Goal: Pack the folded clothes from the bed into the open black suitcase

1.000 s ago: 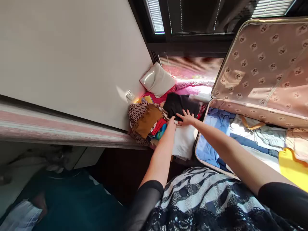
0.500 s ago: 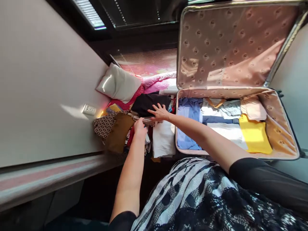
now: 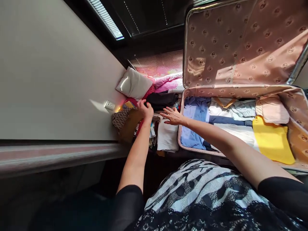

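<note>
The folded black garment lies just beyond the open suitcase's left edge, its long axis running toward it. Hands apart: the right hand spread, the left hand curled, hiding the garment's left end; whether it grips, I cannot tell.

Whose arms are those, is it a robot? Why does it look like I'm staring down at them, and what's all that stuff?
No robot here! These are a person's bare hands. The camera is worn on their head, looking forward and down, so you see roughly what they see.

The left hand is curled beside black cloth; I can't tell whether it grips anything. The right hand is open, above a folded white cloth, with nothing visibly held. Brown cloth and a pale pillow are nearby.

On the right, an open suitcase contains blue and yellow clothing.
</note>
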A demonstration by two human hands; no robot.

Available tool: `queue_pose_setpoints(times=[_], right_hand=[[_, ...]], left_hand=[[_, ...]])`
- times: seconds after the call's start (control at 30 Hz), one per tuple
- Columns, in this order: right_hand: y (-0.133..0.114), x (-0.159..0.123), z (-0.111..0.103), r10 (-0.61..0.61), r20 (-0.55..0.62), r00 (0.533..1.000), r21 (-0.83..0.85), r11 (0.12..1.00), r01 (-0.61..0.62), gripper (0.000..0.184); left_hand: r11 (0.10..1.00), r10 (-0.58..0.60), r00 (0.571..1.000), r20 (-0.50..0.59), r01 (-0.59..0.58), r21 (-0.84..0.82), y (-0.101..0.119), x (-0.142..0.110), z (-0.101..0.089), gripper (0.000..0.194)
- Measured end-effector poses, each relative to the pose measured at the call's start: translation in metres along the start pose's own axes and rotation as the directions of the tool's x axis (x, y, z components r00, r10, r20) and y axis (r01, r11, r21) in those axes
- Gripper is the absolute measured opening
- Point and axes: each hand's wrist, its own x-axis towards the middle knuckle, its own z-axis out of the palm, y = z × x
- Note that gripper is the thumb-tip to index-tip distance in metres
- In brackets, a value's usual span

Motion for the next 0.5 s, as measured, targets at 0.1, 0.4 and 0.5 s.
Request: queue_pose_setpoints(times=[0.1,0.4,0.5], right_hand=[[-0.002,-0.031,0.001,-0.024,0.007,1.000,0.034,0.999,0.024,0.075],[0.049,-0.188,0.017,0.263,-0.141,0.955,0.210,0.950,-0.230,0.063],[0.062,-0.240,0.024,0.345,-0.191,0.919,0.326,0.905,-0.272,0.061]], left_hand=[[0.951,0.244,0.948,0.204,-0.275,0.140,0.028,0.035,0.020,0.057],[0.868,0.168,0.808,0.565,-0.393,0.304,-0.013,0.046,0.064,0.067],[0.847,0.221,0.810,0.544,-0.436,0.305,-0.018,0.068,0.040,0.064]])
